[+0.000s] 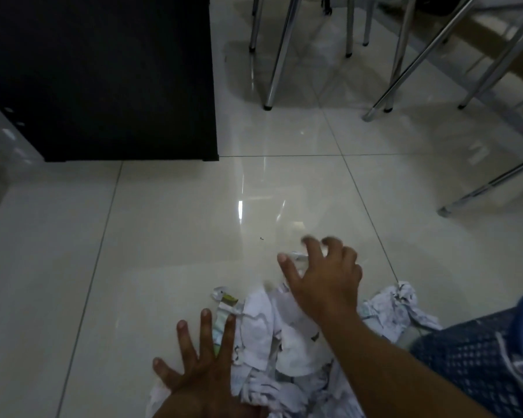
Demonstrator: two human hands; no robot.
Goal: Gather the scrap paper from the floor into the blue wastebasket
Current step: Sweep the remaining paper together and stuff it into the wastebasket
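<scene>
A heap of crumpled white scrap paper (266, 336) lies on the glossy tiled floor at the bottom middle. My left hand (200, 369) lies flat with fingers spread against the heap's left side. My right hand (323, 276) hovers over the heap's far edge, fingers hooked like a claw over a small crumpled scrap (298, 256); whether it grips that scrap I cannot tell. The blue mesh wastebasket (477, 366) stands at the bottom right, touching the heap, with paper showing inside it.
A black cabinet (103, 79) stands on the floor at the upper left. Chrome chair and table legs (277, 55) crowd the upper right. A small dark speck (261, 237) lies on the tiles beyond my hands.
</scene>
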